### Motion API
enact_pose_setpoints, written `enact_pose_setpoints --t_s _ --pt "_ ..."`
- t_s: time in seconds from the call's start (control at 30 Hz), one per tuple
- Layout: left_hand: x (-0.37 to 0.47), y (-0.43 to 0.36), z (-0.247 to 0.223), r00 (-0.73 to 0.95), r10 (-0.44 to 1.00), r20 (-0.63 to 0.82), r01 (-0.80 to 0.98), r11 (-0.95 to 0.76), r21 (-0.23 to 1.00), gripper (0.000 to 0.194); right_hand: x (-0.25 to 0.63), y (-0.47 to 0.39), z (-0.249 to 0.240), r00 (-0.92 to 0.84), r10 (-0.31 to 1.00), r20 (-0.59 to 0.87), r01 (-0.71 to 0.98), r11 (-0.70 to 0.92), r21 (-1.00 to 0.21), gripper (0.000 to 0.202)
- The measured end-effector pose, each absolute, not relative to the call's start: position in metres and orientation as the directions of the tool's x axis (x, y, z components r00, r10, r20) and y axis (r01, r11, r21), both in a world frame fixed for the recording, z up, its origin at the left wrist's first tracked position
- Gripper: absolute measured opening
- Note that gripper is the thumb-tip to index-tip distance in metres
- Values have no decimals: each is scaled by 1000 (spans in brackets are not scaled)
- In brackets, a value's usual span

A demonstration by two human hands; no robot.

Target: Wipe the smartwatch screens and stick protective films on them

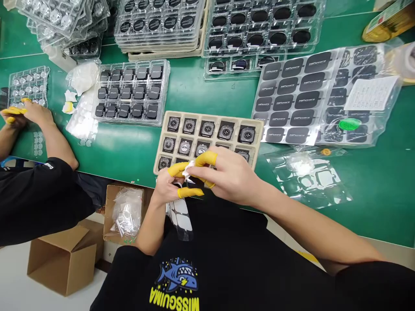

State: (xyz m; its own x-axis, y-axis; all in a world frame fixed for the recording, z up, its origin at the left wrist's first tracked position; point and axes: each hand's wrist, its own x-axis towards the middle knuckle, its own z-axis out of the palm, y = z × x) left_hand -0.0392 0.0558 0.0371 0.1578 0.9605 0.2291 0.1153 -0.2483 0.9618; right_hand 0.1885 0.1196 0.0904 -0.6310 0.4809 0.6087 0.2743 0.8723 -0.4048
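Worktop: green and glossy, it (382, 190) runs under everything set out ahead of me
Clear trays: stacked at the far side, these (319, 28) have dark round pieces in rows
Printed sheets: grey-and-black sheets (308, 100) lie to my right, partly under clear film
Beige tray: nearest me, this (256, 149) has dark watch bodies (248, 134) in its compartments; my hands cover part of its near side
Right hand: mine (235, 172) comes in from the right, yellow covers on some fingers, its grip closed in a pinch on a white scrap
Left hand: mine (164, 185), also with yellow finger covers, has its grip closed around a small dark piece, thumb below and forefinger above
White scrap: crumpled and soft, it (188, 169) sits between my fingertips, just above the dark piece
Dark piece: it (192, 182) is in my left hand, at the near edge of the beige tray; fingers hide much of it, so I cannot tell exactly what it is
Handling: I judge it best to steady the piece by its edges, keep covered fingertips off any glossy face, and press the scrap lightly and evenly, as a hard pinch could make the piece slip or mark it
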Motion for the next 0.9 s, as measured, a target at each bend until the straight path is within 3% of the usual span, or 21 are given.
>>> enact_pose_setpoints --t_s 0.2,0.33,0.43,0.63,0.8,0.9 --pt "-45 54 36 169 963 208 122 -230 966 79 193 123 95 -761 313 569 42 898 -438 31" --pt "-42 55 38 109 974 196 135 -210 968 74 191 127 93 -752 305 584 174 947 -271 30" --pt "-38 56 38 44 985 164 123 -168 978 73 189 127 90 -743 333 581 238 942 -235 34" --pt "-44 53 41 24 995 101 96 -102 990 76 210 124 83 -728 453 514 329 890 -317 40" --pt "-50 52 52 66 992 107 78 -112 991 78 225 119 89 -551 630 547 397 774 -492 51" --pt "-46 57 58 124 980 154 52 -161 986 76 211 117 101 -617 553 560 321 826 -463 43"
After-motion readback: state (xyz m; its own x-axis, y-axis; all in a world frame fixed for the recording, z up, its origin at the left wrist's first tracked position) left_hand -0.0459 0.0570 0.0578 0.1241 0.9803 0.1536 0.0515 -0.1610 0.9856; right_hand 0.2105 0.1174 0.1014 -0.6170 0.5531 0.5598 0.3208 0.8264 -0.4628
